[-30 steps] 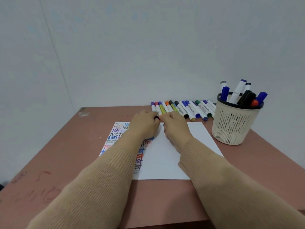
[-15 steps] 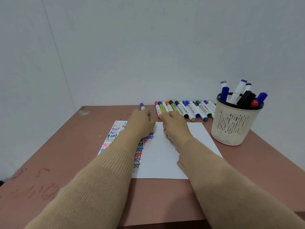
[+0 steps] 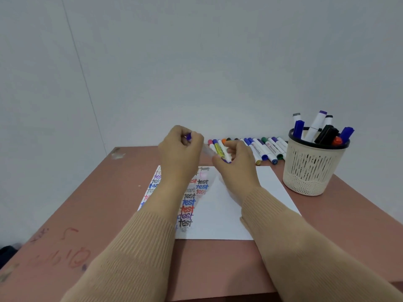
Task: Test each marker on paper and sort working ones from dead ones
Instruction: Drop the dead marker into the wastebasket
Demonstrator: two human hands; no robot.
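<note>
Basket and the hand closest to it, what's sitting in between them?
In the head view, a row of capped markers lies on the table between the right hand and the basket.

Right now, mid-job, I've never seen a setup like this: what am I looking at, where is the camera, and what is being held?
There is no machine here: these are a person's two bare hands, seen from one camera worn on the head, looking forward and down. On the brown table lies a white paper with the word "test" written many times in different colours. Behind it lies a row of markers, and a basket on the right holds more. The left hand grips a purple-ended marker. The right hand meets its other end, but blur hides whether it grips it or whether the cap is off.
</note>
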